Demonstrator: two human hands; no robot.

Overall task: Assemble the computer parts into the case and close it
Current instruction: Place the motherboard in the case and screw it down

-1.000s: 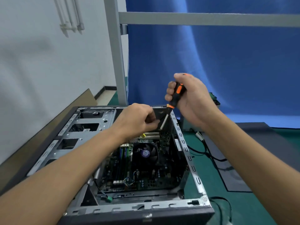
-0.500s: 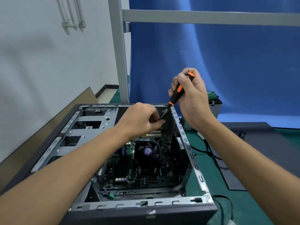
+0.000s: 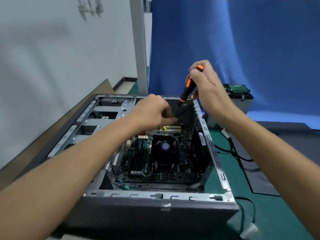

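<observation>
An open grey computer case [image 3: 216,163] lies on its side on the green table, with the motherboard [image 3: 155,163] and its round CPU fan [image 3: 164,146] showing inside. My right hand [image 3: 207,87] grips a black and orange screwdriver [image 3: 187,89] above the case's far right corner, the shaft slanting down into the case. My left hand [image 3: 154,111] reaches in from the left and pinches the screwdriver's tip; whatever sits at the tip is hidden by the fingers.
A drive bay frame [image 3: 102,118] fills the left side of the case. Black cables [image 3: 232,151] and a dark panel [image 3: 270,153] lie on the green mat to the right. A grey box with a green part [image 3: 237,94] stands behind. A white wall is at left.
My right hand has risen a little and tilted the screwdriver more upright. My left hand stays at the tip. The camera has drifted slightly.
</observation>
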